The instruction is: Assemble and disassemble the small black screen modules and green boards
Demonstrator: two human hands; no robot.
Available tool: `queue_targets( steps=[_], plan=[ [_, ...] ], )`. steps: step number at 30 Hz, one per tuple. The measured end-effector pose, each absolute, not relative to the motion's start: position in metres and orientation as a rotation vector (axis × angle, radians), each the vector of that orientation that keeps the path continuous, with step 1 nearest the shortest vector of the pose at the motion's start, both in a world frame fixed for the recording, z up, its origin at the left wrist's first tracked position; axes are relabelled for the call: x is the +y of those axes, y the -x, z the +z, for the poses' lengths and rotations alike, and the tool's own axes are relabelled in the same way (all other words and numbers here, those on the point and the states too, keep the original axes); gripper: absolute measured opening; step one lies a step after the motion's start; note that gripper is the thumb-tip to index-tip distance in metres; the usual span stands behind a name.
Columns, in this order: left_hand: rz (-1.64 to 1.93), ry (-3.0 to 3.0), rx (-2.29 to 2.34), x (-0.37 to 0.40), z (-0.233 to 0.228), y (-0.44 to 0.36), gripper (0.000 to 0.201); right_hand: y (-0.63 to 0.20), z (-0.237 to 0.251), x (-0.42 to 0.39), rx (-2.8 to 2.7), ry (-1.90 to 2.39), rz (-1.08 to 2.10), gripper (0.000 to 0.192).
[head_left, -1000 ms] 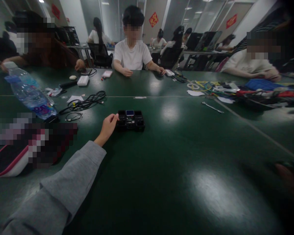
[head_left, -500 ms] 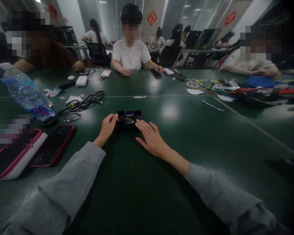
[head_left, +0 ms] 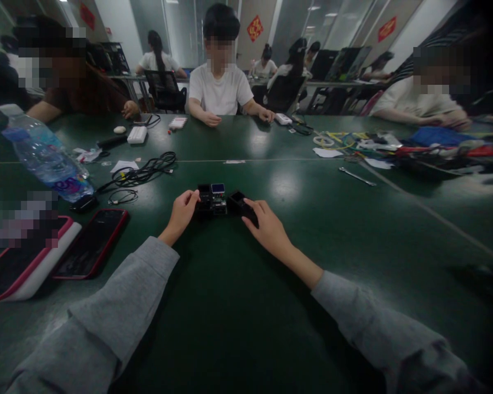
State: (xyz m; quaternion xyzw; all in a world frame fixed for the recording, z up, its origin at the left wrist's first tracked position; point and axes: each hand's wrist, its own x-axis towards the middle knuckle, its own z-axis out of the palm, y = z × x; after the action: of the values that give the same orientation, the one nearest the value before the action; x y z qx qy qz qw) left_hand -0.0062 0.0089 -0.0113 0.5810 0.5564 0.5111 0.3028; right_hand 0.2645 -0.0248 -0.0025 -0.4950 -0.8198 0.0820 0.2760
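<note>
A small black device (head_left: 213, 200) with a little blue screen lies on the green table (head_left: 238, 306) straight ahead. My left hand (head_left: 181, 213) grips its left end with curled fingers. My right hand (head_left: 267, 230) holds a black block-shaped part (head_left: 239, 203) at the device's right end; that part sits tilted and slightly apart from the rest. Both of my arms wear grey sleeves.
A red-edged phone (head_left: 91, 242) and a pink-edged tablet (head_left: 16, 268) lie at the left, with a water bottle (head_left: 45, 158) and black cables (head_left: 142, 174) behind them. A wrench (head_left: 356, 177) and colourful clutter (head_left: 414, 146) lie at the right. Several people sit across the table.
My right hand came in from the right, reached the device and closed on its right-hand part, which now sits tilted away. My left hand stayed on the left end.
</note>
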Motion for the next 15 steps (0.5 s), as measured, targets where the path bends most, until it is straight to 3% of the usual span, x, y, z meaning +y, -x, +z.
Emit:
queue_targets(
  steps=[8, 10, 15],
  plan=[
    [1.357, -1.556, 1.479, 0.01, -0.014, 0.007, 0.033, -0.321, -0.001, -0.08, -2.346, 1.174, 0.444, 0.052],
    [1.361, -1.561, 1.481, 0.01, -0.014, 0.007, 0.033, -0.362, -0.002, -0.087, -2.318, 1.239, 0.306, 0.052],
    [1.368, -1.547, 1.487, 0.011, -0.015, 0.007, 0.032, -0.486, 0.009, -0.106, -1.901, 1.581, -0.419, 0.056]
  ],
)
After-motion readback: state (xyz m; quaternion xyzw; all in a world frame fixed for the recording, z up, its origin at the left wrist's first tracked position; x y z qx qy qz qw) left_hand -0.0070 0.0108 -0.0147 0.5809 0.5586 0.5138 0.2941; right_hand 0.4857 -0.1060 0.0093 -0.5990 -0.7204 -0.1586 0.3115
